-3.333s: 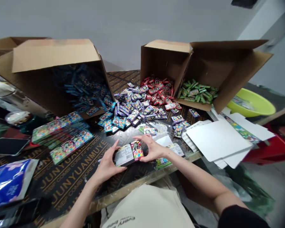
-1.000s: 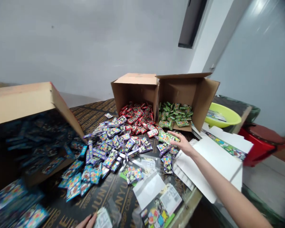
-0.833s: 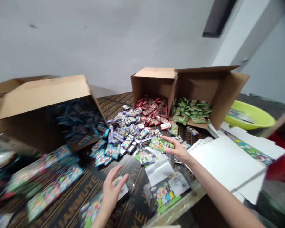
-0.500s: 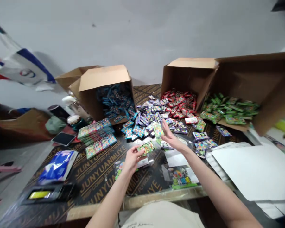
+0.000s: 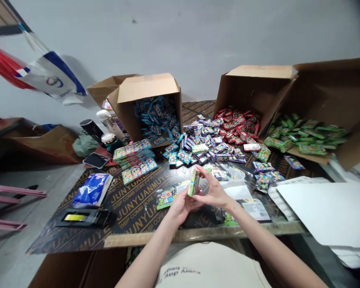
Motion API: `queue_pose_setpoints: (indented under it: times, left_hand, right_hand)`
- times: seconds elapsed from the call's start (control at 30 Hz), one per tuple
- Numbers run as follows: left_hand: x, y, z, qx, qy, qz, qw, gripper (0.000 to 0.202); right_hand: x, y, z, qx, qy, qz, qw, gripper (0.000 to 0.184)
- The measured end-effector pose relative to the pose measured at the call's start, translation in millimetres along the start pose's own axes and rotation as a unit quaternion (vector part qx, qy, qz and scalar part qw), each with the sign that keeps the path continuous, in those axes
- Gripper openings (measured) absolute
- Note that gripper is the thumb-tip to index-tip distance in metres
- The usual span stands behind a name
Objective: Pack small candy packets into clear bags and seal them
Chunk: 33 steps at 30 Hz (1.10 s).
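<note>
Both hands are closed around a small green box (image 5: 193,183), which stands upright on its short end just above the table. The fingers of the right hand (image 5: 213,192) curve over its top and side, and the left hand (image 5: 181,210) cups it from below, so neither hand is open. Half a second earlier the hands were apart, each near a separate green item; now they meet at the middle of the table, and the view sits a little further back.

Just beyond the left hand, a flat printed packet (image 5: 171,194) lies on the dark plywood table (image 5: 132,224), whose surface is stamped with gold lettering. Clear plastic sleeves and a white-backed packet (image 5: 255,210) lie near the right hand.

Beyond the hands, a loose heap of purple and blue packets (image 5: 204,146) spreads across the table. Three cardboard cartons lie tipped on their sides, spilling blue packets (image 5: 156,114), red packets (image 5: 238,124) and green packets (image 5: 306,136). Rows of multicoloured strips (image 5: 135,162) lie to the left, near a blue-and-white pouch (image 5: 92,190). A stack of white card sheets (image 5: 324,212) lies at the right.
</note>
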<state>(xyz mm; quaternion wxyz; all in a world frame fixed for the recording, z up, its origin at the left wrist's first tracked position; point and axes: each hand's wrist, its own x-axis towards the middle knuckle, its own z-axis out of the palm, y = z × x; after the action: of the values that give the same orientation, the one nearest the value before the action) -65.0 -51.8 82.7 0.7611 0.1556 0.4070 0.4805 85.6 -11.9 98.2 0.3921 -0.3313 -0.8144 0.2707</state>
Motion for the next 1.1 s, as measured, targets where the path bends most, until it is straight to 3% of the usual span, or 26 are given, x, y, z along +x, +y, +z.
queue_pose_setpoints:
  times: [0.07, 0.13, 0.27, 0.37, 0.43, 0.5, 0.6, 0.63, 0.7, 0.8, 0.93, 1.1]
  left_hand:
    - [-0.7, -1.0, 1.5, 0.097, 0.028, 0.111, 0.989, 0.03]
    - [1.0, -1.0, 0.8, 0.194, 0.037, 0.163, 0.967, 0.027]
    - [4.9, -0.7, -4.7, 0.259, 0.018, 0.136, 0.956, 0.03]
    - [7.7, 5.3, -14.3, 0.286, 0.012, 0.131, 0.949, 0.038]
    - [11.5, 13.6, -26.5, 0.345, 0.022, 0.165, 0.924, 0.044]
    - [17.1, 22.5, -42.8, 0.481, 0.038, 0.237, 0.843, 0.065]
    - [25.6, 28.9, -67.2, 0.702, 0.017, 0.284, 0.652, 0.1]
    - [27.5, 28.7, -73.2, 0.742, 0.001, 0.276, 0.612, 0.104]
    - [28.8, 26.7, -80.6, 0.775, -0.02, 0.267, 0.572, 0.104]
    - [24.3, 25.5, -82.0, 0.771, -0.046, 0.28, 0.57, 0.108]
    - [13.0, 32.2, -75.2, 0.748, -0.061, 0.294, 0.592, 0.108]
    - [1.9, 42.2, -64.5, 0.724, -0.028, 0.317, 0.612, 0.104]
  right_hand:
    - [-1.2, -3.3, -7.9, -0.059, -0.045, -0.005, 0.997, 0.086]
    - [-3.4, -5.8, -11.8, -0.106, -0.087, -0.004, 0.99, 0.083]
    - [-10.4, -6.9, -10.0, -0.097, -0.08, 0.003, 0.992, 0.087]
    - [-14.5, -0.9, -9.8, -0.067, -0.062, -0.004, 0.996, 0.079]
    - [-15.9, 8.9, -12.6, -0.09, -0.037, 0.0, 0.995, 0.075]
    - [-16.9, 23.2, -15.9, -0.141, 0.003, 0.018, 0.99, 0.075]
    - [-19.9, 44.8, -16.2, -0.214, 0.033, 0.052, 0.975, 0.074]
    - [-21.5, 49.6, -14.5, -0.227, 0.025, 0.061, 0.972, 0.074]
    - [-25.5, 54.0, -9.8, -0.225, -0.015, 0.066, 0.972, 0.076]
    - [-30.0, 50.3, -6.3, -0.158, -0.083, 0.048, 0.983, 0.08]
    - [-24.1, 40.9, -20.0, -0.062, -0.106, 0.035, 0.992, 0.079]
    - [-3.1, 28.0, -42.0, -0.103, -0.134, -0.025, 0.985, 0.078]
